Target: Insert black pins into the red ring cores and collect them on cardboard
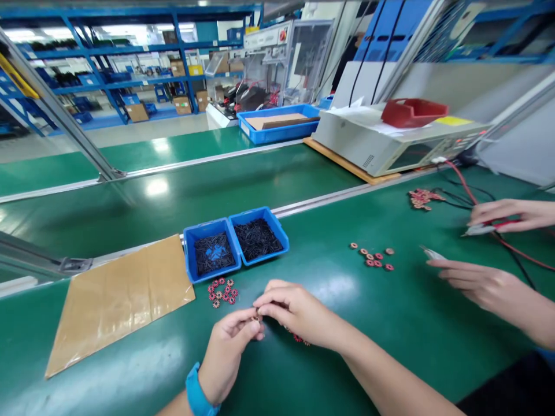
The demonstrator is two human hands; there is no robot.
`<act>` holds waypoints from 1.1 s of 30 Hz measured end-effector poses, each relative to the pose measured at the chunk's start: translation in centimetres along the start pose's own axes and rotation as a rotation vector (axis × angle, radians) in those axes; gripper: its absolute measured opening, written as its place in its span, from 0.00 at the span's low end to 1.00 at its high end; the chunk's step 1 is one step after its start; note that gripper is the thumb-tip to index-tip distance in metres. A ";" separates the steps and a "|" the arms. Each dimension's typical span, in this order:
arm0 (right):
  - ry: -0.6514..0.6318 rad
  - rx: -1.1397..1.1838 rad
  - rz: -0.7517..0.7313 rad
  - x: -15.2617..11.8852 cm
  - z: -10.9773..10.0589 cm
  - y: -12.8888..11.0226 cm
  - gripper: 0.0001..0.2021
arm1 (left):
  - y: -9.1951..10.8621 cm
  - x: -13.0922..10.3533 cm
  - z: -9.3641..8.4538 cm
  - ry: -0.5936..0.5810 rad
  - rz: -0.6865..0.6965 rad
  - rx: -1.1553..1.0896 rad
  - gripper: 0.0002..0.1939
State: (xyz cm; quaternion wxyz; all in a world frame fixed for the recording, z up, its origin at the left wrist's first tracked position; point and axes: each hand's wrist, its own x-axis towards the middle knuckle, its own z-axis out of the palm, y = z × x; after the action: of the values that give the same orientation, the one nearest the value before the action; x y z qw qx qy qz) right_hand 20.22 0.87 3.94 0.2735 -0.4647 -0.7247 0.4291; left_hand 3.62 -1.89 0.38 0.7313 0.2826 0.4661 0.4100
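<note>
Small part [258, 315] — pinched between left grip [232, 341] and right grip [299, 309].

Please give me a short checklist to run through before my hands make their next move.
1. Left hand secure on the part: ok, pinched between thumb and fingers.
2. Right hand meeting the part: ok, thumb and fingertips close on it.
3. Part's condition: cannot tell, the fingers mostly cover it.
4. Left bin holding only black pieces: not ok, blue bits lie on top.
5. Rings near the left hand: ok, a loose group in front of the left bin.
6. Co-worker's hands apart from yours: ok, well off to the right.
</note>
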 end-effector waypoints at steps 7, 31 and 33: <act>0.033 -0.032 0.041 -0.1 0.7 0.0 0.06 | -0.3 0.4 -0.3 0.004 0.002 -0.010 0.19; 0.026 0.032 0.042 -0.1 0.9 -0.2 0.05 | -1.0 0.6 0.0 -0.016 0.041 -0.120 0.19; 0.011 0.029 0.043 -0.1 0.8 -0.2 0.05 | -1.2 0.7 -0.2 -0.019 0.045 -0.104 0.20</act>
State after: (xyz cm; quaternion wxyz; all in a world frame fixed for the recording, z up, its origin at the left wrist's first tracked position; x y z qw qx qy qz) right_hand 19.53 0.42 3.67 0.2749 -0.4784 -0.7068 0.4427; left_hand 4.03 -1.89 -0.92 0.7400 0.2583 0.4306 0.4475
